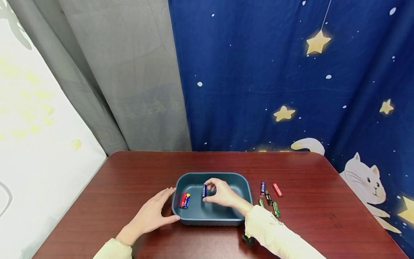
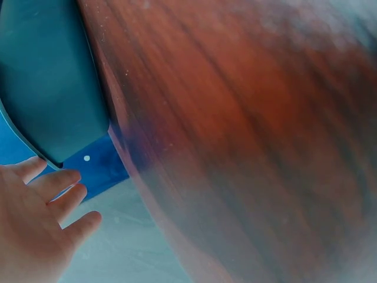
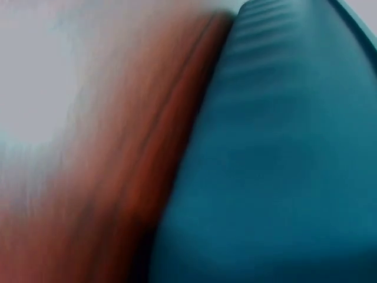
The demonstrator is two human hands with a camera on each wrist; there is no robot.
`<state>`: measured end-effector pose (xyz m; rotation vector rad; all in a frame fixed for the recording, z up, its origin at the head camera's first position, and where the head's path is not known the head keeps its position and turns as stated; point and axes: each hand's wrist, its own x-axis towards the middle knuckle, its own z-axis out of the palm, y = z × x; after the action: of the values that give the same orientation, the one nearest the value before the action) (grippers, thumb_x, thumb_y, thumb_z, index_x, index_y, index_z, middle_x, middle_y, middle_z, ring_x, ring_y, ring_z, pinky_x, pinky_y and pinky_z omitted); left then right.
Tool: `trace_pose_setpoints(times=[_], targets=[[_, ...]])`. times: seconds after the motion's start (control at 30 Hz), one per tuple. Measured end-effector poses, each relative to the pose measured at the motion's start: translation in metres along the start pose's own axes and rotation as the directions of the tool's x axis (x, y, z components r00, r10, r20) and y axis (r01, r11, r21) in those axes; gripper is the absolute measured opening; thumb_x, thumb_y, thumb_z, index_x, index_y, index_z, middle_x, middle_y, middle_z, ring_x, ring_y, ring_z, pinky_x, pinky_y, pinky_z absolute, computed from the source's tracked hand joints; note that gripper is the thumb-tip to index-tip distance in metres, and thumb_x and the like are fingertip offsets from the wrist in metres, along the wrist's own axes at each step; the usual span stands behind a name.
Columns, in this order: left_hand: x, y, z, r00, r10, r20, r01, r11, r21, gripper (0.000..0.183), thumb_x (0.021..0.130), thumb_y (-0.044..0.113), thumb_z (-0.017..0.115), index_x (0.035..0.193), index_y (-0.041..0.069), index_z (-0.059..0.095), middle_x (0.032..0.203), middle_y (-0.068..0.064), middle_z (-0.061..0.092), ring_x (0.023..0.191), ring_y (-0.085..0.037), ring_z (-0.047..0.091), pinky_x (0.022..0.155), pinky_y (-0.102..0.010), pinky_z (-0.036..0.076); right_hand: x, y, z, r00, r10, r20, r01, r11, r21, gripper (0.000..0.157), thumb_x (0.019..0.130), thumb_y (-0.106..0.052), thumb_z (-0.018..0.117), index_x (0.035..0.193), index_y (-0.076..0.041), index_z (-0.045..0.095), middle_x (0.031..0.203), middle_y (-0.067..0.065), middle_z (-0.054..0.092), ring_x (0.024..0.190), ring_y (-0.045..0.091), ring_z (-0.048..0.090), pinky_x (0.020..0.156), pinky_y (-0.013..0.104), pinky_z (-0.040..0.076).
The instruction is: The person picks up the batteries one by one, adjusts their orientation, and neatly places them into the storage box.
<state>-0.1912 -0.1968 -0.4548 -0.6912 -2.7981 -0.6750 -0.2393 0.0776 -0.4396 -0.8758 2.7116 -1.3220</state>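
A teal rectangular bin (image 1: 210, 222) stands on the table in front of me. Over its inside, my right hand (image 1: 223, 194) pinches a dark blue battery (image 1: 204, 191) between thumb and fingers, the battery pointing away from me. Left of it, a red battery (image 1: 182, 200) and a blue one with a yellow end (image 1: 187, 201) lie side by side on the bin's floor. My left hand (image 1: 155, 210) rests at the bin's left side, fingers extended and thumb spread, fingertips right at the rim. In the left wrist view those fingers (image 2: 65, 188) meet the bin's edge.
Right of the bin several loose batteries lie on the table: a blue one (image 1: 262, 188), a pink-red one (image 1: 277, 190), a black one (image 1: 268, 198) and green ones (image 1: 276, 209). A small black object (image 1: 248, 240) sits by the right sleeve. Curtains hang behind the brown table (image 1: 145, 162).
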Motion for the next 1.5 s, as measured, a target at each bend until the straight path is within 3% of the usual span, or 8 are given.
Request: trace_pose_setpoints(times=[0.23,0.4,0.57,0.97,1.17,1.5], targets=[[0.001,0.0,0.0,1.0,-0.008,0.015,0.008,1.0,-0.002,0.085,0.068,0.061,0.066,0.137,0.017,0.041,0.135,-0.006,0.045,0.126,-0.028,0.039,0.094,-0.05,0.039,0.004,-0.004,0.012,0.993,0.115,-0.037,-0.113,0.993,0.046,0.044,0.066,-0.016,0.08,0.102,0.0,0.059,0.082,0.006,0.057,0.073,0.018,0.053,0.063,0.021,0.043],[0.0,0.001,-0.001,1.0,-0.02,0.022,0.02,1.0,-0.014,0.085,0.068,0.061,0.066,0.137,0.018,0.04,0.136,-0.006,0.045,0.126,-0.025,0.039,0.092,-0.05,0.04,0.007,-0.008,0.02,0.992,0.12,-0.034,-0.118,0.991,0.059,0.044,0.065,-0.014,0.08,0.1,0.001,0.059,0.082,0.009,0.058,0.072,0.02,0.053,0.062,0.02,0.043],[0.0,0.001,-0.002,1.0,-0.018,0.02,0.018,1.0,-0.007,0.085,0.068,0.061,0.066,0.137,0.017,0.041,0.135,-0.006,0.045,0.126,-0.025,0.039,0.093,-0.05,0.04,0.009,-0.013,0.028,0.992,0.128,-0.01,-0.127,0.991,0.047,0.044,0.065,-0.015,0.08,0.1,0.001,0.059,0.08,0.009,0.058,0.066,0.009,0.049,0.06,0.019,0.042],[-0.002,0.002,-0.003,1.0,-0.01,0.015,0.01,1.0,0.0,0.085,0.069,0.06,0.066,0.137,0.016,0.041,0.135,-0.007,0.045,0.125,-0.025,0.039,0.093,-0.049,0.04,0.012,-0.024,0.045,0.97,0.241,0.012,-0.241,0.962,0.126,0.044,0.062,-0.009,0.081,0.098,0.003,0.058,0.074,0.008,0.057,0.061,0.007,0.046,0.057,0.02,0.041],[-0.001,0.0,-0.002,1.0,-0.002,0.015,0.002,1.0,-0.01,0.084,0.07,0.059,0.066,0.137,0.017,0.04,0.136,-0.007,0.045,0.126,-0.026,0.039,0.094,-0.049,0.04,0.016,-0.027,0.05,0.968,0.252,0.021,-0.253,0.966,0.062,0.044,0.061,-0.011,0.081,0.097,0.002,0.059,0.072,0.004,0.055,0.063,0.008,0.044,0.058,0.021,0.039],[0.0,0.003,-0.003,1.0,0.005,0.012,-0.005,1.0,-0.005,0.085,0.069,0.059,0.067,0.137,0.016,0.042,0.135,-0.007,0.045,0.126,-0.025,0.039,0.094,-0.048,0.039,0.02,-0.022,0.056,0.983,0.184,0.022,-0.18,0.975,-0.131,0.046,0.059,-0.021,0.081,0.096,-0.002,0.062,0.078,0.002,0.055,0.072,0.012,0.05,0.064,0.022,0.042]])
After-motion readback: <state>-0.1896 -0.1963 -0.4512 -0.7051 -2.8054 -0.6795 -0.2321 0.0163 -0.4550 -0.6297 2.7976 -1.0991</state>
